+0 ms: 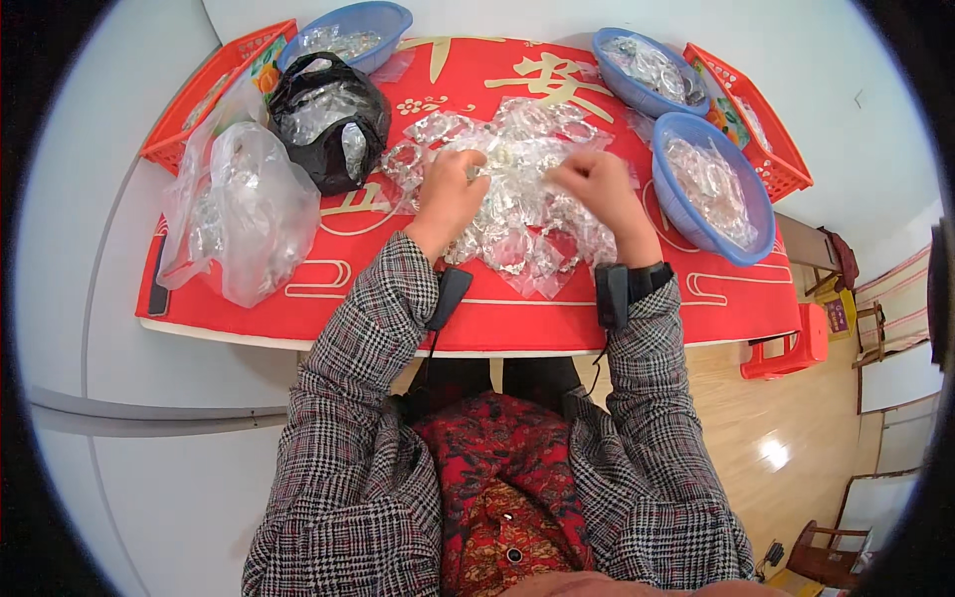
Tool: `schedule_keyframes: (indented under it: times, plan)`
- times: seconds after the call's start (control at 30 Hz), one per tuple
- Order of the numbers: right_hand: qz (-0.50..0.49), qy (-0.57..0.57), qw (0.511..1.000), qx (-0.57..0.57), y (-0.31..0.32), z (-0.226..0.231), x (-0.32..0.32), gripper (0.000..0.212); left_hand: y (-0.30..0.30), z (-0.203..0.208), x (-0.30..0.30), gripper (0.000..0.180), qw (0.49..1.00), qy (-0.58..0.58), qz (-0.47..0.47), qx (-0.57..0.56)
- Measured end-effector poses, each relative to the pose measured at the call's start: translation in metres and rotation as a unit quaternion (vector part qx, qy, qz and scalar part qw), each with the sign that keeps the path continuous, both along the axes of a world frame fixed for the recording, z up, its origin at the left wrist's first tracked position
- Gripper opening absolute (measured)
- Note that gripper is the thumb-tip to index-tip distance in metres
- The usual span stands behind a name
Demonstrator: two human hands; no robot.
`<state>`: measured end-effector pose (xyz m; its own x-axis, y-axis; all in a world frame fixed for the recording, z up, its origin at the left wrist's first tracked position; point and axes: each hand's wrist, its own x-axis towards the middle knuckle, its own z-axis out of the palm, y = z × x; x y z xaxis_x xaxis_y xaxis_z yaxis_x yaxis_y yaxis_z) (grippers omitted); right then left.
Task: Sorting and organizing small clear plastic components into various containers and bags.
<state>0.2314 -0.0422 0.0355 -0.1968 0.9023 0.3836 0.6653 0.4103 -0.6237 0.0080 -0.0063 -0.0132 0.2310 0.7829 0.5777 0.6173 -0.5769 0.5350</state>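
Red-covered bench (517,308), wood floor at 4 o'clock. Pile of clear packets (517,189) mid-bench. Left hand (450,194) & right hand (597,184) on the pile, fingers pinching packets, 12 o'clock of wrists.

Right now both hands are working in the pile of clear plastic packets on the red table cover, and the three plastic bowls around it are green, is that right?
Not quite. The head view shows the bowls are blue, not green: one at the far left, two on the right. The rest holds: the left hand and right hand are in the pile of clear packets on the red table cover.
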Motion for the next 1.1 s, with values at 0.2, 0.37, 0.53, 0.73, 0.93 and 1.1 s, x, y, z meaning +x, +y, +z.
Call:
schedule_keyframes:
  times: [0.2, 0.37, 0.53, 0.73, 0.93, 1.1]
  plan:
    - [0.098, -0.159, 0.973, -0.134, -0.023, 0.005, -0.036, 0.023, 0.001, -0.003, 0.003, 0.027, 1.000, -0.016, -0.006, 0.005]
    - [0.075, -0.099, 0.983, -0.138, -0.017, 0.003, -0.028, 0.020, 0.000, 0.000, 0.004, 0.029, 0.998, -0.033, 0.008, -0.060]
    - [-0.055, 0.058, 0.996, -0.049, 0.009, -0.004, 0.008, 0.019, 0.001, -0.002, 0.001, 0.032, 0.982, -0.001, -0.037, -0.184]
    - [-0.215, 0.028, 0.955, 0.202, 0.025, -0.024, 0.011, 0.024, 0.005, -0.007, 0.005, 0.025, 0.972, -0.142, -0.083, -0.165]
    - [-0.120, 0.165, 0.969, 0.136, 0.011, -0.014, -0.008, 0.025, -0.004, 0.005, 0.011, 0.014, 0.930, -0.277, -0.142, -0.193]
    - [0.065, 0.112, 0.990, 0.060, 0.003, -0.013, -0.014, 0.026, -0.010, 0.011, 0.014, 0.011, 0.910, -0.312, -0.206, -0.178]
